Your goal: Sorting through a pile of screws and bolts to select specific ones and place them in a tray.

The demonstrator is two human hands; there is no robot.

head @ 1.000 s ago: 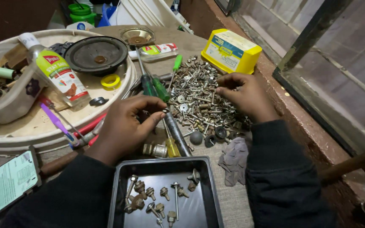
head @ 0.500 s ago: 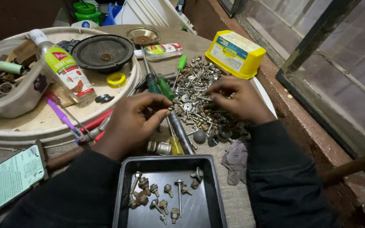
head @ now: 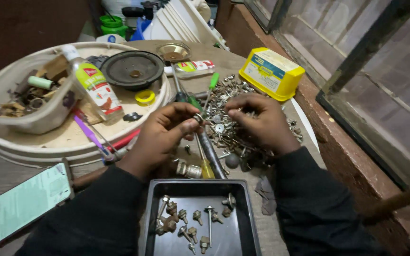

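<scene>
Left hand (head: 160, 135) pinched a small washer (head: 198, 118); right hand (head: 259, 124) grasped into the screw pile (head: 224, 125) beneath it. Loose fingertip grip risked dropping the washer among them.

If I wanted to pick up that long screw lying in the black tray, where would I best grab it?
Probably by the thin shaft, near its middle. The long screw lies flat on the floor of the black tray, washer head towards the far wall, with smaller screws close on its left. Coming straight down from above with two fingertips looks easiest, since the tray walls block a sideways approach.
</scene>
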